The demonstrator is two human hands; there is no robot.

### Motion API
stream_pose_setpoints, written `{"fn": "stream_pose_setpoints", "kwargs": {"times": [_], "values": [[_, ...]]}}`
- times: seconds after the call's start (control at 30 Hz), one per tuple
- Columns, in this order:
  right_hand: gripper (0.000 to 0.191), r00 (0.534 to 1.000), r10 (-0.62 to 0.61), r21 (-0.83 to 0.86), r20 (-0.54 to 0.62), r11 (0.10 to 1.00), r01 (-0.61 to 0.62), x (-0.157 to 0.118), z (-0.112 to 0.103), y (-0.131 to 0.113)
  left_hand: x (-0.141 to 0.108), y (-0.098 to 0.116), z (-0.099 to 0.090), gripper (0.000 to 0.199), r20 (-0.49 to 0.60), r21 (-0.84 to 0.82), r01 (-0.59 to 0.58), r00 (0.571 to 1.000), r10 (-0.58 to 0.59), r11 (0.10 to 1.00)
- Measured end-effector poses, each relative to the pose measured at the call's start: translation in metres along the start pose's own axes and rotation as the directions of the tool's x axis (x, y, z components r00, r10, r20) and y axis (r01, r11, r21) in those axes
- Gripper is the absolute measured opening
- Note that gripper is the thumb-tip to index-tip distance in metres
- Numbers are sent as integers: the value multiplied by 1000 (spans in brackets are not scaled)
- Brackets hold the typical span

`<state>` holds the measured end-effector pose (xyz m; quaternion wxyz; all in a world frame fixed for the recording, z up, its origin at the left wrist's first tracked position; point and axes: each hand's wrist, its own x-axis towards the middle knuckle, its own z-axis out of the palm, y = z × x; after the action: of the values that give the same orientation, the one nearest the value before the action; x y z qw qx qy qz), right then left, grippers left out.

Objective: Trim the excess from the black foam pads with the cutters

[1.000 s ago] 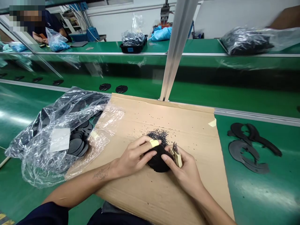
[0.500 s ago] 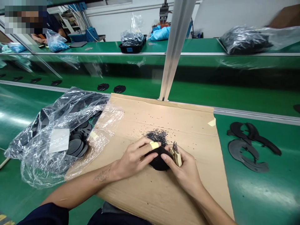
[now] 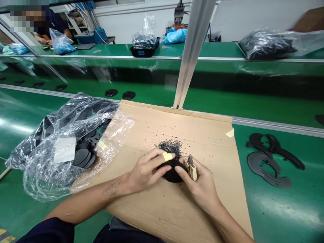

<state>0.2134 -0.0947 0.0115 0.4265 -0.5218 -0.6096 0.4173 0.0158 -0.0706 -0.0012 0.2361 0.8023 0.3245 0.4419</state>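
A round black disc-shaped part is pinched between both of my hands over the cardboard sheet. My left hand, with yellow tape around a finger, grips its left side between thumb and fingers. On the right edge, the thumb of my right hand presses the disc. The same hand also keeps a pair of nippers with pale yellow handles in its palm, jaws pointing up and away. Just beyond the disc lies a pile of small black scraps.
A clear plastic bag with several black discs lies at the left. Curved black parts rest at the right. A metal post rises behind the cardboard. More discs sit on the green belt. Another person works at the far left.
The disc has tilted slightly in my hands, which hold almost the same place. The whole view has shifted a little. Both hands keep their grip.
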Motion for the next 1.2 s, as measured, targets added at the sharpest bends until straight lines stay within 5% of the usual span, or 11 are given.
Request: {"fn": "stream_pose_setpoints", "kwargs": {"times": [0.2,0.4,0.9,1.2], "values": [[17,991,-123,-30,-48,992,121,-1,-1,-1,6,0,-1,28,89,-265,311,950,-298,913],[4,953,-301,-49,-16,953,300,-3,2,-2,8,2,-4,28,29,-347,215,975,-218,913],[11,919,-393,-49,31,918,394,-1,3,1,10,0,-11,27,15,-153,-112,993,116,982],[20,895,-443,-90,51,891,446,0,1,3,9,-2,-12,25,26,-137,-142,989,147,980]]}}
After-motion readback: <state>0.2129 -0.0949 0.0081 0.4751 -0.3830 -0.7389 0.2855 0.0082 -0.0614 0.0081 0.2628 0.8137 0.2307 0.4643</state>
